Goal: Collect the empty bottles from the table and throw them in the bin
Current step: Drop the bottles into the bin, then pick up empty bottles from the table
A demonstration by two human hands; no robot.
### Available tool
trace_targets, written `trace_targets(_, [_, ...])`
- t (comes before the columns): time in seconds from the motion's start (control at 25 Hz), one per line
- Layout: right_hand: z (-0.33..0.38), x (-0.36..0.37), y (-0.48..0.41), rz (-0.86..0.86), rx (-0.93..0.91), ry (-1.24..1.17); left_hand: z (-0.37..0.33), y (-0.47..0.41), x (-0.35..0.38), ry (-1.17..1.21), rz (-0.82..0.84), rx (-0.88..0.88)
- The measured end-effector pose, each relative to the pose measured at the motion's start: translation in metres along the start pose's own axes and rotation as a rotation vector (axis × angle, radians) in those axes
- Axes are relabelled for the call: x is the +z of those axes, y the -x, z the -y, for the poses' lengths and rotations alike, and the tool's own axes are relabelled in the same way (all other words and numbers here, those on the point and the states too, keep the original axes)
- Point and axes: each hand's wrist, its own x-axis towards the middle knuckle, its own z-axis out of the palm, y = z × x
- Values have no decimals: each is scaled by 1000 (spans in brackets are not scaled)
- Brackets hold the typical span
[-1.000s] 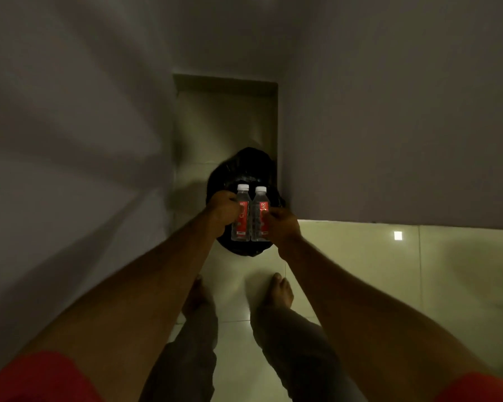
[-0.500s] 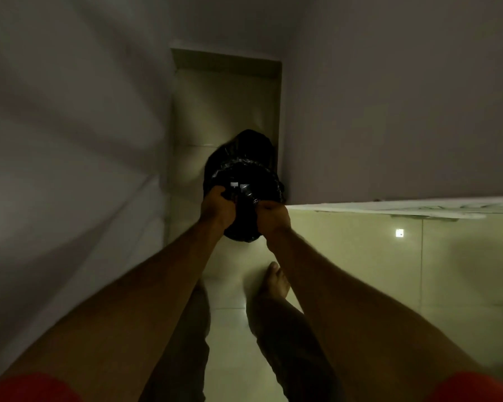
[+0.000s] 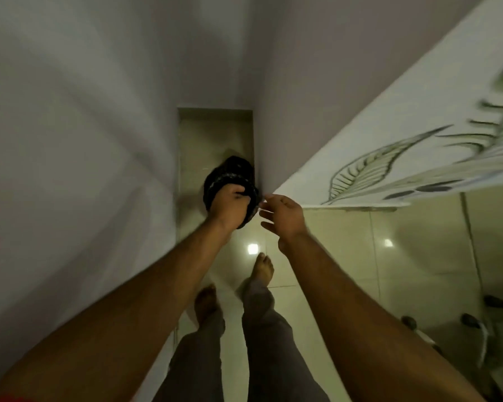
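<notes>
A black bin lined with a black bag (image 3: 235, 172) stands on the floor in the narrow gap between two walls. My left hand (image 3: 229, 205) is over the bin's mouth, its fingers curled around the liner's rim. To the right of the bin, my right hand (image 3: 282, 214) hangs open with fingers spread and nothing in it. No bottle shows in the frame; the bin's inside is hidden by my left hand.
Grey walls close in on the left (image 3: 79, 158) and right (image 3: 317, 91) of the bin. A white cloth with green leaf print (image 3: 404, 158) juts in from the right at hand height. My bare feet (image 3: 262, 268) stand on glossy tiles. Sandals (image 3: 474, 317) lie at the lower right.
The two bottles, held over the bin a second ago, went down into it and are out of sight. My right hand has let go and pulled back to the right. The view has swung right.
</notes>
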Motion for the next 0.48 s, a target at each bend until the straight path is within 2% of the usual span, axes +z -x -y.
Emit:
trace_targets(0.24, [50,-127,156,-185,-169,-200,-93,161,38,-54,223,210])
trace_targets(0.32, [50,-175,189,-287,-183,-300,-115,199,68,-77,315,291])
trace_targets(0.48, [53,-295,240,-520,-270,-495,-156,263,175,-177,592,410])
